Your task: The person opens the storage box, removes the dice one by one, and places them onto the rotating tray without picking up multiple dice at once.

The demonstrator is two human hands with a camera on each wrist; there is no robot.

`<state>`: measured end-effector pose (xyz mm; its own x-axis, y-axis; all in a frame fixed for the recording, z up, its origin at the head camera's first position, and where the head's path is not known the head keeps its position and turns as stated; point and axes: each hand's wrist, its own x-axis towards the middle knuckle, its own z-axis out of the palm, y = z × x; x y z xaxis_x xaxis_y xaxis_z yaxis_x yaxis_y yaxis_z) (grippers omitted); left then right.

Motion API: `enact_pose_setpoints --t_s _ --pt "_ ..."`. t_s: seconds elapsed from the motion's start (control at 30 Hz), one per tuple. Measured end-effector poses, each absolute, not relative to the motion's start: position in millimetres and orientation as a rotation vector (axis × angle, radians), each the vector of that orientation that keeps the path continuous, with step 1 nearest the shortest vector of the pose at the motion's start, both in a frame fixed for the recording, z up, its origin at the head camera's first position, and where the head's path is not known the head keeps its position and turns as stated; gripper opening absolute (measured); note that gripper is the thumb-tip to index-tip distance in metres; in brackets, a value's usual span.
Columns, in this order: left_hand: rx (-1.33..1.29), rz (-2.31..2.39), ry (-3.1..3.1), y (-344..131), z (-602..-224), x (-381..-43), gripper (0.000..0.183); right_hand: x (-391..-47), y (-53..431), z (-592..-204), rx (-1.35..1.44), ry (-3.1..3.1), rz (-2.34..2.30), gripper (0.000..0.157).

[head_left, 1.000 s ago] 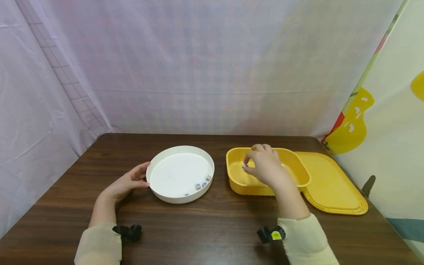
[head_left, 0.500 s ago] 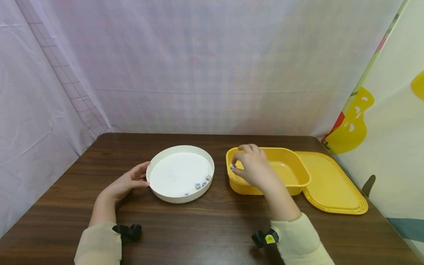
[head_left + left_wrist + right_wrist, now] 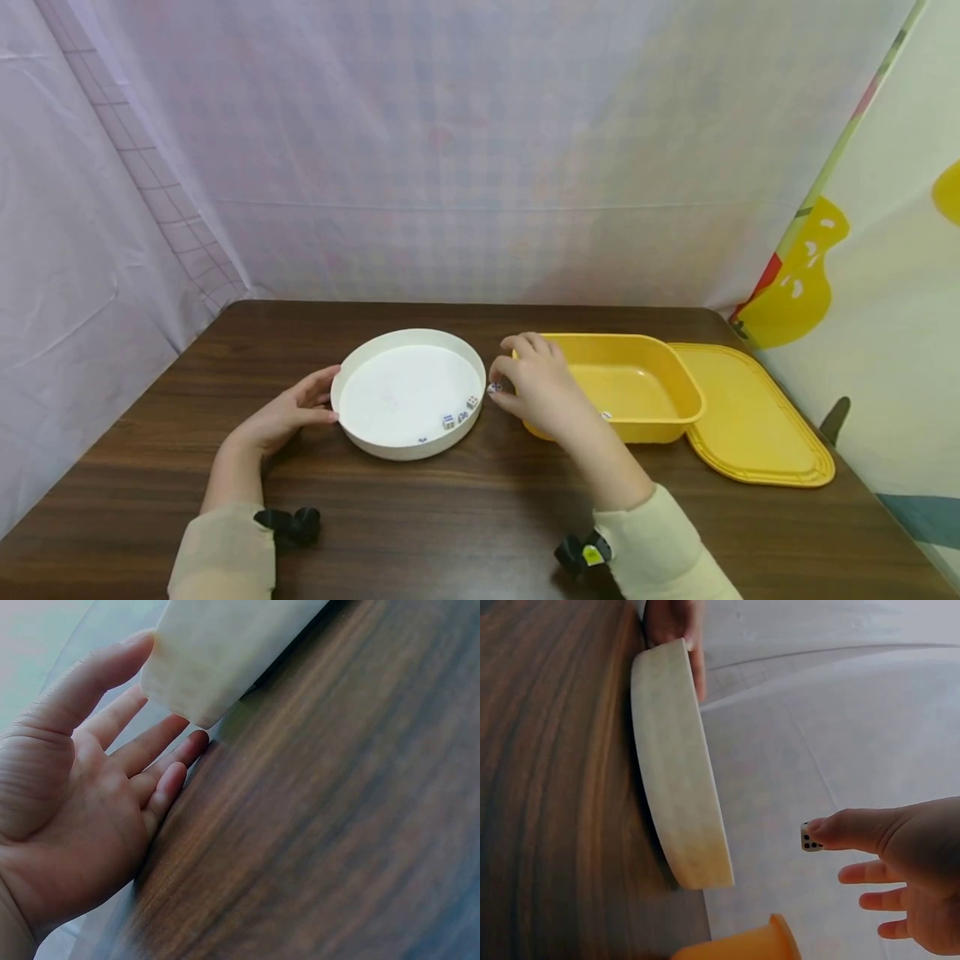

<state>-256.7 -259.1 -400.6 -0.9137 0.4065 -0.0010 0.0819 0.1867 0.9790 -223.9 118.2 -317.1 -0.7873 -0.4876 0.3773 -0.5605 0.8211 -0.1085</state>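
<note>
My right hand [image 3: 543,387] pinches a white die [image 3: 494,388] between thumb and fingers, in the gap between the yellow box and the round white tray [image 3: 408,392]. Dark pips show on the die [image 3: 808,837] in the right wrist view, with the other fingers spread apart from it. Several white dice [image 3: 448,422] lie along the tray's front right side. At the tray's left, my left hand [image 3: 288,415] touches the outer wall; the left wrist view shows its thumb [image 3: 112,671] at the edge and its fingers fairly straight.
The yellow box [image 3: 637,375] stands open right of the tray, partly behind my right hand, with a die [image 3: 606,415] inside. Its yellow lid [image 3: 757,417] lies flat beside it on the brown wooden table [image 3: 420,525]. A pale curtain [image 3: 450,167] hangs behind the table.
My right hand has carried the die leftward from over the yellow box to just beside the tray's right rim. My left hand and the tray have stayed in place.
</note>
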Motion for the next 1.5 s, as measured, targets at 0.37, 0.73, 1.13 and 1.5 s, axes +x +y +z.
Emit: enact_pose_setpoints --t_s 0.37,0.73,1.13,1.5 --pt "0.469 1.801 2.194 -259 -402 -258 0.082 -220 101 -326 0.907 -2.571 0.301 0.012" --pt "0.469 1.799 2.197 -260 -402 -258 0.082 -220 85 -339 1.005 -2.523 0.307 0.011" --pt "0.474 1.799 2.2 -260 -402 -258 0.081 -218 74 -347 1.057 -2.554 0.261 0.013" --pt "0.466 1.796 2.204 -260 -403 -259 0.08 -219 71 -354 1.083 -2.555 0.255 0.013"
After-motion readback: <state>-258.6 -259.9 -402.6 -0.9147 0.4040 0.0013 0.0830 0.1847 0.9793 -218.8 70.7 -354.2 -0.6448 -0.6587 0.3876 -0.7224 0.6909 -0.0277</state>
